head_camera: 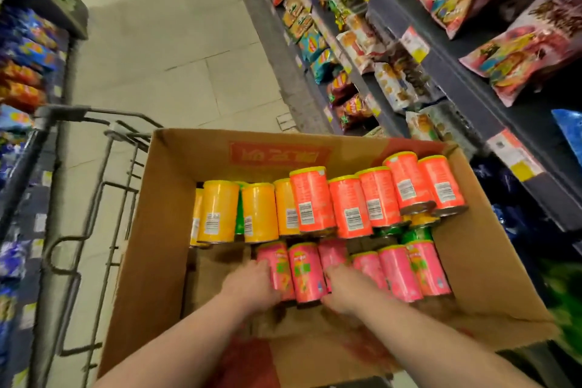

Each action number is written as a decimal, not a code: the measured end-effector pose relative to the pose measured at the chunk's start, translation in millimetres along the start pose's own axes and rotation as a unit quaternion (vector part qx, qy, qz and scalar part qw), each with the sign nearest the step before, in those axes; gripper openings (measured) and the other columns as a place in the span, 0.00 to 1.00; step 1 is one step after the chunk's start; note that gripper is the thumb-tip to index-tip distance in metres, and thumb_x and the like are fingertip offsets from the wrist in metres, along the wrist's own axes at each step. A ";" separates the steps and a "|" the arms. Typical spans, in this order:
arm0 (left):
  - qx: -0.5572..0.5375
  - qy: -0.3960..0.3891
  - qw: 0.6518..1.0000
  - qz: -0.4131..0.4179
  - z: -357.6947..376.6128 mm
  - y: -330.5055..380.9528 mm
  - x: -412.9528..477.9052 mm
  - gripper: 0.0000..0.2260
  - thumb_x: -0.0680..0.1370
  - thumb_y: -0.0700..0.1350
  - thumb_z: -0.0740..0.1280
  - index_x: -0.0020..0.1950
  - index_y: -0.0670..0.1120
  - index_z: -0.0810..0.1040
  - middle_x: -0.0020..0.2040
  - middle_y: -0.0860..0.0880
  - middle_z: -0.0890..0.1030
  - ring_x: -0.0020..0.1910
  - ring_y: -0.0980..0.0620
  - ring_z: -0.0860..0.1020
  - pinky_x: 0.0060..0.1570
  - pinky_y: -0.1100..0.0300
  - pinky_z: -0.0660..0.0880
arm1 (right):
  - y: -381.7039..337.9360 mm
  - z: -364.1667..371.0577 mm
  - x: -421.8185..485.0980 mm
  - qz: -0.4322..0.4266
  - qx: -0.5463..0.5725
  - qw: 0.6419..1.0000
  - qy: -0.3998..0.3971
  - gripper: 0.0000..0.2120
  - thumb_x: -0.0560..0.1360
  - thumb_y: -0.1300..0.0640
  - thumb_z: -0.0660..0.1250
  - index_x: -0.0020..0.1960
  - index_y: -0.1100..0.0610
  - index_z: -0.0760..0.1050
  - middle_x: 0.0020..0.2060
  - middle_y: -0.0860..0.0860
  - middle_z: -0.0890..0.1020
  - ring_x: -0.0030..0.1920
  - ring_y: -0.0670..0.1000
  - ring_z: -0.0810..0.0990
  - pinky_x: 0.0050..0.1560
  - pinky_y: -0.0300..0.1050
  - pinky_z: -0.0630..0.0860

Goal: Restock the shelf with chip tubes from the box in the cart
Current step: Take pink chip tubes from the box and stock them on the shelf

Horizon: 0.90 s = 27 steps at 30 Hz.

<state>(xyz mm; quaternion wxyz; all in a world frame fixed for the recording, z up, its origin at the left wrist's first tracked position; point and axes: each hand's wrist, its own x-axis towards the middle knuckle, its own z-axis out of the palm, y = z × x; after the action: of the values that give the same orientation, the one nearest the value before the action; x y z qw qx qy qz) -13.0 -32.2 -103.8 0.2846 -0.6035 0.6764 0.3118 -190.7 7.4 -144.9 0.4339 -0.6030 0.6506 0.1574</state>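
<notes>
As left hand [252, 285], right hand [351, 291] clasp pink tubes [307, 274], green tubes [417, 235] half-buried.

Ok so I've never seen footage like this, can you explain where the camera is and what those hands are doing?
There is no machine: one camera worn on a person's head looks down at their bare hands. A cardboard box sits in a cart beside a snack shelf. It holds chip tubes lying on their sides: yellow tubes, orange tubes, green tubes underneath, pink tubes nearest. The left hand and right hand touch the pink tubes from either side; blur hides whether the fingers grip.
</notes>
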 end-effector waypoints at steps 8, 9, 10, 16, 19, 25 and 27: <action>-0.232 -0.036 0.970 -0.057 16.3 -13.0 33.9 0.22 0.75 0.51 0.69 0.67 0.46 0.72 0.64 0.45 0.77 0.62 0.48 0.76 0.57 0.62 0.70 | -15.5 21.2 40.2 0.050 0.122 0.991 0.012 0.27 0.71 0.50 0.67 0.68 0.56 0.66 0.63 0.56 0.74 0.62 0.57 0.76 0.59 0.48 0.74; -0.253 -0.037 0.964 -0.069 18.8 -11.9 36.3 0.22 0.75 0.50 0.69 0.67 0.46 0.72 0.64 0.45 0.77 0.63 0.48 0.76 0.56 0.62 0.70 | -18.0 23.6 42.9 0.064 0.133 0.989 0.010 0.30 0.71 0.50 0.67 0.69 0.57 0.65 0.64 0.56 0.73 0.63 0.57 0.75 0.60 0.48 0.74; -0.275 -0.034 0.958 -0.075 20.5 -10.2 37.7 0.22 0.75 0.49 0.70 0.67 0.45 0.72 0.64 0.45 0.77 0.63 0.47 0.76 0.55 0.63 0.70 | -20.2 25.8 45.2 0.075 0.145 0.986 0.010 0.31 0.69 0.48 0.68 0.69 0.58 0.65 0.64 0.57 0.73 0.63 0.57 0.74 0.60 0.48 0.74; -0.358 -0.023 0.925 -0.128 29.5 -11.9 46.4 0.24 0.70 0.47 0.75 0.64 0.44 0.74 0.61 0.43 0.79 0.59 0.46 0.78 0.55 0.58 0.73 | -30.3 32.1 53.4 0.128 0.188 0.974 0.000 0.35 0.64 0.41 0.73 0.66 0.52 0.68 0.61 0.52 0.77 0.60 0.54 0.77 0.58 0.47 0.75; -0.359 -0.032 0.922 -0.142 29.3 -14.3 47.6 0.27 0.69 0.48 0.76 0.65 0.45 0.72 0.61 0.44 0.78 0.59 0.46 0.78 0.55 0.58 0.73 | -35.8 37.2 54.3 0.155 0.238 0.959 -0.009 0.45 0.63 0.40 0.74 0.71 0.56 0.57 0.63 0.54 0.74 0.63 0.56 0.75 0.61 0.48 0.73; -0.396 -0.062 0.898 -0.184 27.1 -15.2 45.2 0.38 0.61 0.60 0.76 0.65 0.44 0.71 0.60 0.44 0.79 0.57 0.45 0.78 0.56 0.59 0.74 | -30.0 25.5 45.3 0.173 0.291 0.940 -0.042 0.43 0.67 0.43 0.71 0.73 0.57 0.55 0.66 0.55 0.73 0.64 0.56 0.74 0.60 0.45 0.72; -0.418 -0.079 0.887 -0.181 29.7 -14.4 44.3 0.43 0.53 0.65 0.73 0.63 0.44 0.75 0.57 0.43 0.81 0.54 0.45 0.80 0.56 0.53 0.77 | -24.1 15.8 37.1 0.185 0.326 0.925 -0.061 0.44 0.65 0.40 0.69 0.74 0.57 0.57 0.65 0.55 0.73 0.62 0.56 0.75 0.60 0.46 0.74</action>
<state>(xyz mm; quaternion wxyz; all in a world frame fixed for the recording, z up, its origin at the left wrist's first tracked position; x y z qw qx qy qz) -3.3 -38.9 -157.8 0.1103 -0.7519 0.3380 0.5552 -158.7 -10.6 -174.2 0.6083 -0.2868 0.7384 0.0503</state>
